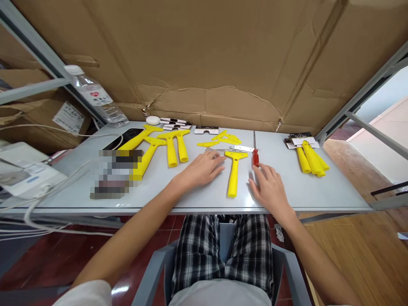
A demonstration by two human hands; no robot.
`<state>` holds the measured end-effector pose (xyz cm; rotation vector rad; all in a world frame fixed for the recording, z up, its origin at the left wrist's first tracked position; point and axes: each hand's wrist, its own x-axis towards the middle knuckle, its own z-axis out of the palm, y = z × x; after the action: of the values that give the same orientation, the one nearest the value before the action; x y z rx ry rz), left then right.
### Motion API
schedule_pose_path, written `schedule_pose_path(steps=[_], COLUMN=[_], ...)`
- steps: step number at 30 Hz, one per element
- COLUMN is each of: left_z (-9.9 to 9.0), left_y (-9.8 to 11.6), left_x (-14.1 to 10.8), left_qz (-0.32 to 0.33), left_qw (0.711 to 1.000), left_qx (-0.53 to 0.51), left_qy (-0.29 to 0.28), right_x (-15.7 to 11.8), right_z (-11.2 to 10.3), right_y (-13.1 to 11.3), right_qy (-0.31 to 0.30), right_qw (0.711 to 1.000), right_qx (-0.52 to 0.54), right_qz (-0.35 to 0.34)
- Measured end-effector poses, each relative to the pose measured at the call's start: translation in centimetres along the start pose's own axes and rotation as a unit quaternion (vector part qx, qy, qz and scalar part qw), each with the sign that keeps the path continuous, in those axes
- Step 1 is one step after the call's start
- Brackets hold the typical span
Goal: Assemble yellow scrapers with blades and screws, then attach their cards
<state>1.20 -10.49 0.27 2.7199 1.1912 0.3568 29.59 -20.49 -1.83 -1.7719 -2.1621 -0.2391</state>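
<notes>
At the far left, the white device [19, 172] is cut off by the picture's edge. Further right, the phone [129, 137] is partly covered by a yellow handle, and a stretch of the table [197, 199] is masked by a pixelated patch [110, 176], so what lies there cannot be made out. Four yellow scrapers [171, 152] are laid beside and partly under this patch.

The left hand [205, 168] is held half open over the table, its fingers loosely bent and its thumb set apart. A metal strip is partly hidden by its fingertips (contact cannot be told).

The central scraper [233, 176] is laid between both hands: yellow, T-shaped, head away from the person, hollow handle end toward the table's near edge. Beyond its head, yellow pieces [231, 139], small metal parts [235, 148] too fine to identify and a blade [245, 148] are grouped.

The red screwdriver [255, 158] is placed upright in view, just beyond the right hand [269, 187]. That hand is open, fingertips at the red handle's near end; whether it is touched cannot be told.

At the right, yellow handles [314, 159] are stacked, partly overlapping, with their tops covered by cards [305, 140].
</notes>
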Motion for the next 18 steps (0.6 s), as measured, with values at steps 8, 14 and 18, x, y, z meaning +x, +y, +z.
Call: schedule_pose_path(steps=[8, 14, 18], left_z=[3.2, 3.2, 3.1], left_y=[2.3, 2.7, 2.7], left_x=[-6.1, -6.0, -6.0], left_qz=[-0.105, -0.122, -0.117], left_qw=[0.993, 0.989, 0.990], left_qx=[0.022, 0.006, 0.011], left_qy=[0.054, 0.080, 0.076], right_x=[0.6, 2.0, 1.6], right_z=[-0.4, -0.6, -0.7], right_y=[0.5, 2.0, 2.9], right_qy=[-0.061, -0.085, -0.067], right_qw=[0.997, 0.996, 0.997], right_qx=[-0.018, -0.021, -0.033], right_qz=[-0.033, -0.034, 0.010])
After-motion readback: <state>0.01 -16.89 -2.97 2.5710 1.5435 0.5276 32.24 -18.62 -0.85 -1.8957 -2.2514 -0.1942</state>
